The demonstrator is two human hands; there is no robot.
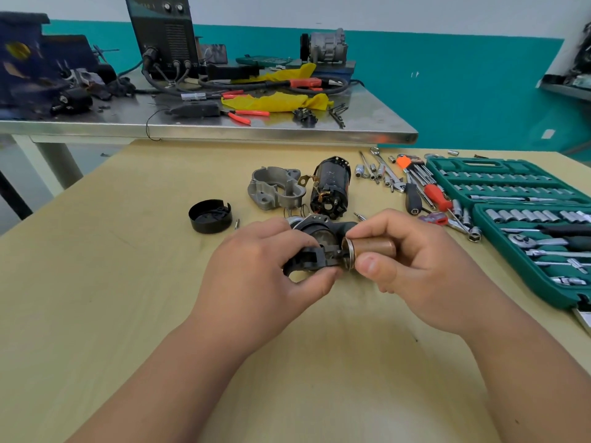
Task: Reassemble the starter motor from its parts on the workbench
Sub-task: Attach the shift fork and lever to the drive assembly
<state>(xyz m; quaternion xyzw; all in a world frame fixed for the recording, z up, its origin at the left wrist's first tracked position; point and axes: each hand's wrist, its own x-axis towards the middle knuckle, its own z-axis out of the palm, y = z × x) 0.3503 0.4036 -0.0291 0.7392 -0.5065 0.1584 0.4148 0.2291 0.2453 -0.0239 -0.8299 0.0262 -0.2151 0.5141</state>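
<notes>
Two bare hands met over a pale wooden bench (pixel 128 282). The left hand (pixel 265 270) gripped a black housing piece (pixel 315 247), fingers curled over its top and thumb pressed underneath. The right hand (pixel 415 266) pinched a copper-coloured cylinder (pixel 374 247) between thumb and curled fingers. The cylinder's long axis ran left to right, roughly level, and its ringed end pointed left and touched the housing piece where the two grips met.

Just beyond the grip lay a black motor body (pixel 331 187), its long axis running away from the person and its wired, open end facing the hands. Beside it, to its left, sat an aluminium nose housing (pixel 276 187).

Left of the grip and a little beyond stood a black end cap (pixel 210 216), open side up, with dark bits inside that were too small to identify.

Right of the grip, a green socket case (pixel 511 187) lay open, with rows of sockets, a ratchet and extension bars seated in its slots. Between case and motor body, loose screwdrivers (pixel 436 193) and wrenches (pixel 380 174) lay scattered.
</notes>
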